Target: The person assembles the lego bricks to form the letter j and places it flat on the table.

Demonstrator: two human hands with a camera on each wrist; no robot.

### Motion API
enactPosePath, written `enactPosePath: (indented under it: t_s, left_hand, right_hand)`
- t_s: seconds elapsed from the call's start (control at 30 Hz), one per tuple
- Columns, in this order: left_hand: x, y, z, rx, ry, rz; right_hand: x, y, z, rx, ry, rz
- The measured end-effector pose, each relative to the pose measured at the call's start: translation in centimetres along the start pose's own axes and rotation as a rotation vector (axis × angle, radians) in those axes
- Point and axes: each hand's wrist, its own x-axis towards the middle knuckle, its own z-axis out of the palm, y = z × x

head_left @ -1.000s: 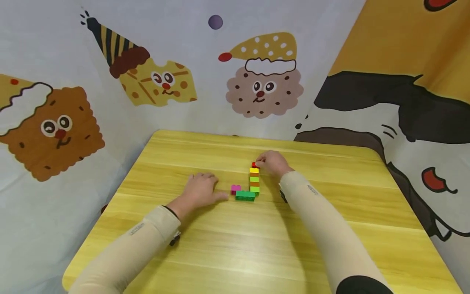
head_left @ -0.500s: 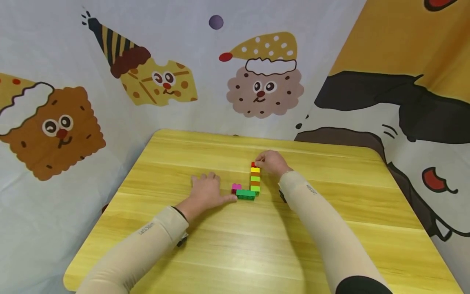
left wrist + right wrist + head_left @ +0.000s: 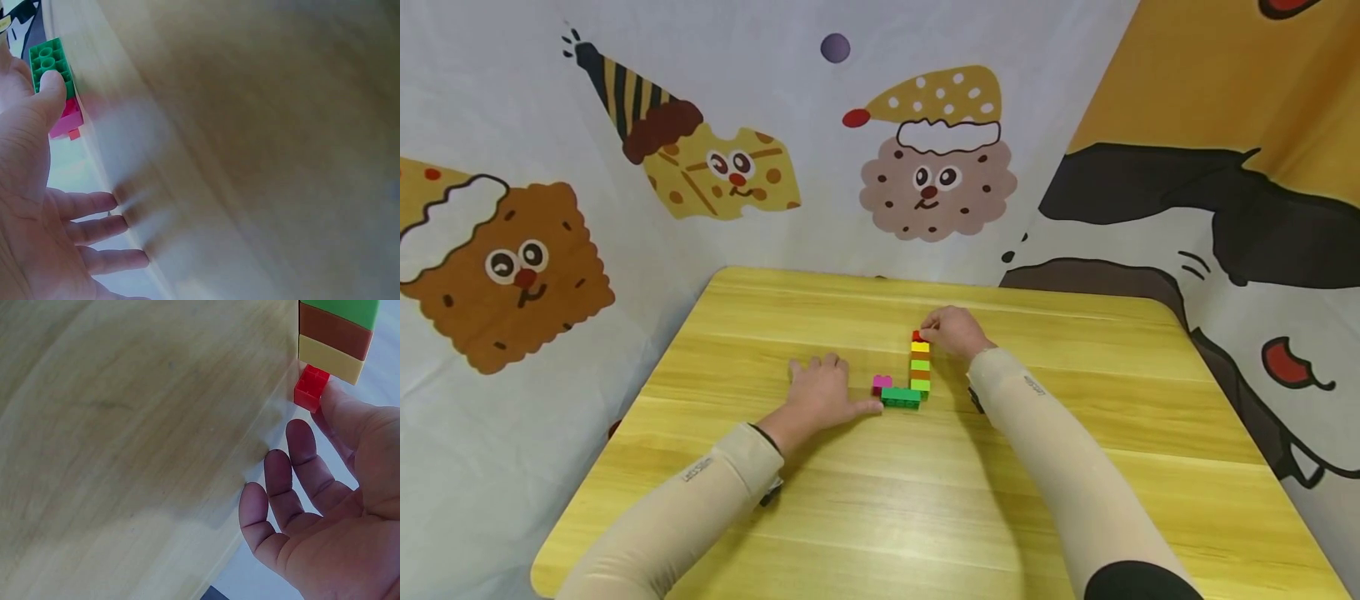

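My left hand lies on the table with its fingers spread. Its thumb reaches the end of a dark green toy brick, whose hollow underside shows in the left wrist view. A pink brick sits just behind the green one. From the green brick's right end, a row of lime, orange and yellow bricks runs away from me. At the row's far end is a small red brick, pinched by my right hand beside the yellow brick. The other right fingers are loosely bent over the table.
The wood-patterned table has rounded corners. Behind it hangs a white cloth printed with cartoon biscuits and cheese, reaching down to the table's back edge.
My left hand has moved right, bringing its thumb up to the green brick, and has stayed there over the last half second. My right hand stays at the red brick.
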Motion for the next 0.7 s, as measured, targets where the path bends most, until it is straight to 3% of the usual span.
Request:
enactPosePath:
  t_s: [0.7]
  left_hand:
    - [-0.49,0.00,-0.35,0.000,-0.008,0.006]
  right_hand:
    - [0.00,-0.13,0.05,0.009,-0.007,0.005]
